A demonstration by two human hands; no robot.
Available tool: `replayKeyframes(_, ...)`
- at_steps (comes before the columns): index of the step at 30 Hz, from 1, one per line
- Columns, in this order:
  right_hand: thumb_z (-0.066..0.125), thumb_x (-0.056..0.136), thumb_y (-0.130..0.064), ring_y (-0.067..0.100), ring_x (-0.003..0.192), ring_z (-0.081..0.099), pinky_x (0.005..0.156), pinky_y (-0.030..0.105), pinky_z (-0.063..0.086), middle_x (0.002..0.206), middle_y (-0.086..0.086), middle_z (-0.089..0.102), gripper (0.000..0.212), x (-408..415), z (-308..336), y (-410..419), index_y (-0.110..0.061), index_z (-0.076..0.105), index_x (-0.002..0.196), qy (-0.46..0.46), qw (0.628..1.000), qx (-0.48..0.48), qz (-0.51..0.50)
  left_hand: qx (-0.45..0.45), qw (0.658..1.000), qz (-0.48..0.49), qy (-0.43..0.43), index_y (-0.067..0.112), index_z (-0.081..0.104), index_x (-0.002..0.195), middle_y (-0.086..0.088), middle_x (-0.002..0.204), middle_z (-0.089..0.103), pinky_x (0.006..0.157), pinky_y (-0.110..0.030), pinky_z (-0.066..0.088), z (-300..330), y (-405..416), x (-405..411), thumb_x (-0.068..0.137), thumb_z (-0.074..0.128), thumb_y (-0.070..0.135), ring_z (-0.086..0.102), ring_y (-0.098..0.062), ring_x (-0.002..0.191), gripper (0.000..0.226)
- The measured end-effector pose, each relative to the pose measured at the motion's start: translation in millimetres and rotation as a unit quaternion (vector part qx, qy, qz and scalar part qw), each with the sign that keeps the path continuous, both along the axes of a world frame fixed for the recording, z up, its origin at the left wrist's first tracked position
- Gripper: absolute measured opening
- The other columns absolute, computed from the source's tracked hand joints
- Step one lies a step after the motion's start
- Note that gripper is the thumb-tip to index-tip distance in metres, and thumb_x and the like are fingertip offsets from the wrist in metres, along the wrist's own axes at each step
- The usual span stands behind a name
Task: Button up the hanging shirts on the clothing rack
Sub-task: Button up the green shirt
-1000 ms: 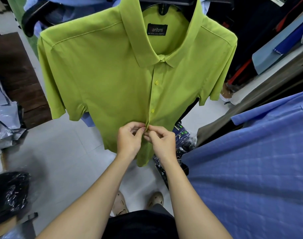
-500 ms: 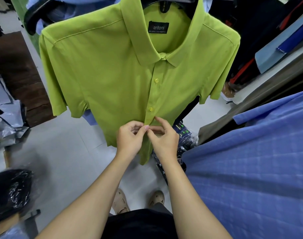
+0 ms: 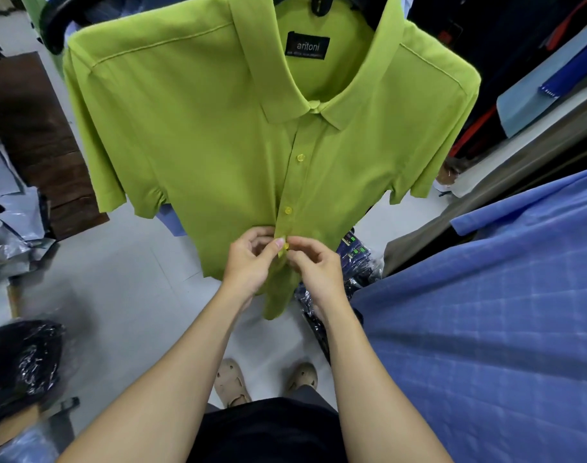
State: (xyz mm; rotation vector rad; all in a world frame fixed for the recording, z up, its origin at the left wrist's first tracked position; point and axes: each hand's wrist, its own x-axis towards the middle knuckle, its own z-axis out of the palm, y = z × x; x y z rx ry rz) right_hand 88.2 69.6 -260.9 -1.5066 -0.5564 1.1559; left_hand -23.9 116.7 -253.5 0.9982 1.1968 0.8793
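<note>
A lime-green short-sleeved shirt (image 3: 202, 135) hangs on a black hanger (image 3: 322, 5) straight ahead, its black neck label reading "aritoni". Two yellow buttons (image 3: 300, 157) higher up the placket are fastened. Low on the placket, my left hand (image 3: 252, 259) and my right hand (image 3: 313, 264) pinch the two front edges together around a third yellow button (image 3: 286, 246), which shows between my thumb tips. Below my hands the shirt's bottom part hangs loose.
A blue checked shirt (image 3: 485, 312) fills the right foreground. More hanging garments (image 3: 535, 88) crowd the upper right. Plastic-wrapped dark items (image 3: 355, 262) lie on the white floor behind the green shirt, a black bag (image 3: 21, 362) lies lower left, and grey bags (image 3: 5, 222) lie at left.
The head has moved closer, so the shirt looks larger. My fingers have shifted on the placket and the yellow button now shows between my thumbs.
</note>
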Motion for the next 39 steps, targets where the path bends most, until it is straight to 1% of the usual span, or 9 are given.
replayKeyframes(3, 0.075, 0.077, -0.003, -0.001, 0.081, 0.061, 0.078, 0.018, 0.050, 0.089, -0.003, 0.069, 0.021, -6.8, -5.2, -0.4, -0.013, 0.065, 0.094, -0.134, 0.990, 0.014, 0.039, -0.010, 1.000, -0.006, 0.002, 0.012, 0.068, 0.097, -0.003, 0.085, 0.072, 0.071, -0.017, 0.053, -0.3, -3.8, 1.9, 0.088, 0.071, 0.008, 0.066, -0.006, 0.074, 0.011)
replayKeyframes(5, 0.073, 0.078, -0.010, 0.003, 0.072, 0.057, 0.071, 0.019, 0.048, 0.080, -0.006, 0.064, 0.019, -9.3, -7.6, 2.2, -0.020, 0.059, 0.084, -0.179, 0.983, 0.011, 0.031, -0.022, 1.000, -0.006, 0.004, 0.011, 0.071, 0.095, -0.004, 0.086, 0.072, 0.073, -0.017, 0.052, -3.7, -6.3, -0.4, 0.087, 0.071, 0.008, 0.065, -0.006, 0.077, 0.008)
replayKeyframes(9, 0.061, 0.079, 0.007, 0.003, 0.061, 0.055, 0.061, 0.019, 0.047, 0.074, -0.002, 0.062, 0.020, -13.5, -16.7, -0.7, -0.013, 0.062, 0.083, -0.117, 0.993, -0.001, 0.005, -0.065, 0.997, 0.013, 0.036, 0.014, 0.074, 0.084, -0.002, 0.088, 0.072, 0.085, -0.029, 0.053, -20.3, -13.7, -7.9, 0.090, 0.062, 0.003, 0.065, -0.012, 0.087, 0.017)
replayKeyframes(12, 0.055, 0.081, 0.012, 0.005, 0.067, 0.061, 0.060, 0.017, 0.049, 0.083, 0.007, 0.069, 0.022, -14.7, -27.8, -7.8, -0.002, 0.067, 0.093, -0.069, 0.997, -0.025, -0.011, -0.058, 0.995, -0.009, 0.085, 0.020, 0.072, 0.079, 0.000, 0.082, 0.071, 0.081, -0.029, 0.052, -35.4, -24.2, -13.7, 0.090, 0.061, 0.000, 0.064, -0.012, 0.080, 0.025)
replayKeyframes(16, 0.057, 0.083, 0.011, 0.007, 0.059, 0.058, 0.054, 0.018, 0.046, 0.078, 0.008, 0.068, 0.024, -11.8, -37.5, -15.6, -0.009, 0.068, 0.089, -0.005, 0.999, -0.043, -0.031, -0.057, 0.994, -0.035, 0.081, 0.021, 0.070, 0.084, -0.004, 0.089, 0.072, 0.087, -0.031, 0.054, -44.6, -34.0, -17.9, 0.082, 0.067, -0.008, 0.066, -0.015, 0.087, 0.029)
replayKeyframes(22, 0.062, 0.086, 0.011, 0.007, 0.062, 0.061, 0.058, 0.018, 0.048, 0.080, 0.010, 0.069, 0.013, -12.6, -41.7, -27.0, 0.002, 0.067, 0.095, 0.030, 0.998, -0.039, -0.028, -0.039, 0.994, -0.023, 0.095, 0.016, 0.070, 0.080, 0.000, 0.083, 0.072, 0.074, -0.016, 0.052, -53.5, -37.3, -17.3, 0.078, 0.077, -0.002, 0.066, -0.007, 0.077, 0.020)
replayKeyframes(25, 0.064, 0.086, 0.010, 0.004, 0.062, 0.062, 0.059, 0.017, 0.049, 0.078, 0.010, 0.069, 0.012, -10.8, -44.2, -31.4, 0.009, 0.068, 0.097, -0.001, 0.999, -0.039, -0.026, -0.036, 0.994, -0.012, 0.101, 0.013, 0.074, 0.080, -0.001, 0.079, 0.074, 0.069, -0.012, 0.051, -53.4, -39.1, -16.3, 0.078, 0.079, 0.000, 0.066, -0.002, 0.071, 0.015)
replayKeyframes(35, 0.068, 0.085, 0.007, 0.010, 0.078, 0.071, 0.074, 0.021, 0.055, 0.089, 0.012, 0.076, 0.015, -10.5, -48.1, -34.1, 0.003, 0.075, 0.097, -0.097, 0.995, -0.018, -0.001, -0.043, 0.990, -0.007, 0.133, 0.007, 0.076, 0.087, 0.001, 0.079, 0.073, 0.076, -0.018, 0.055, -47.8, -36.9, -14.6, 0.082, 0.075, 0.001, 0.067, -0.004, 0.071, 0.008)
replayKeyframes(39, 0.068, 0.085, 0.005, 0.008, 0.084, 0.072, 0.081, 0.022, 0.055, 0.091, 0.004, 0.077, 0.020, -12.0, -48.1, -35.2, -0.003, 0.076, 0.101, -0.113, 0.993, -0.020, 0.007, -0.047, 0.992, -0.009, 0.118, 0.010, 0.075, 0.085, 0.000, 0.079, 0.073, 0.066, -0.015, 0.054, -44.7, -35.6, -14.6, 0.083, 0.073, 0.000, 0.067, -0.007, 0.071, 0.011)
